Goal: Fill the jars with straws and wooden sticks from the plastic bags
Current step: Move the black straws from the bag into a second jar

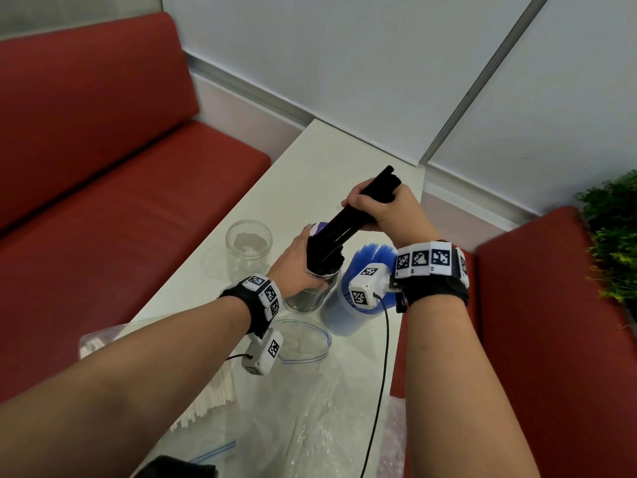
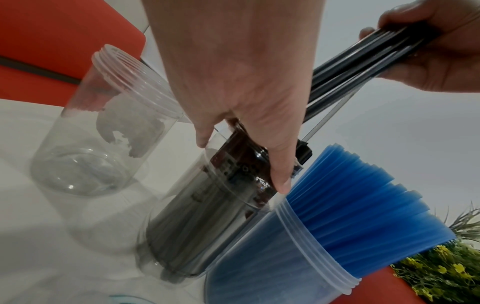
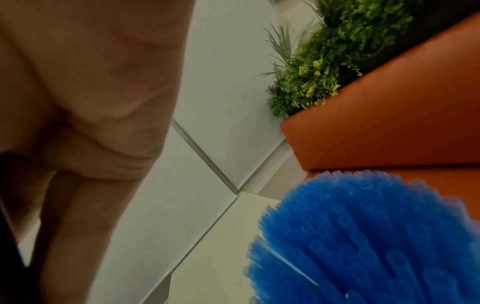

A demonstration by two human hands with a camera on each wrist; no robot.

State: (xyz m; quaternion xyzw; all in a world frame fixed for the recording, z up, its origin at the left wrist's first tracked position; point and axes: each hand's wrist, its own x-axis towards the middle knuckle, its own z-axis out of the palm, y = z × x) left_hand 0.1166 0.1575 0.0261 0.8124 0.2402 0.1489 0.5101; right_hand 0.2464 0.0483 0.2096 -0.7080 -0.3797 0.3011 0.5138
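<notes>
The right hand (image 1: 379, 208) had its grip wrapped round the far end of the black straws (image 1: 358, 215), light, slick and bendy, while the left hand (image 1: 296, 263) clasped the jar (image 2: 197, 226) steady on the surface (image 1: 310, 160), beside the blue straws (image 1: 372, 257).

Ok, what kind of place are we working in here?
Probably a café or restaurant booth. Red padded bench seats flank a narrow white table set against a pale panelled wall, and greenery tops the seat back on the right.
</notes>
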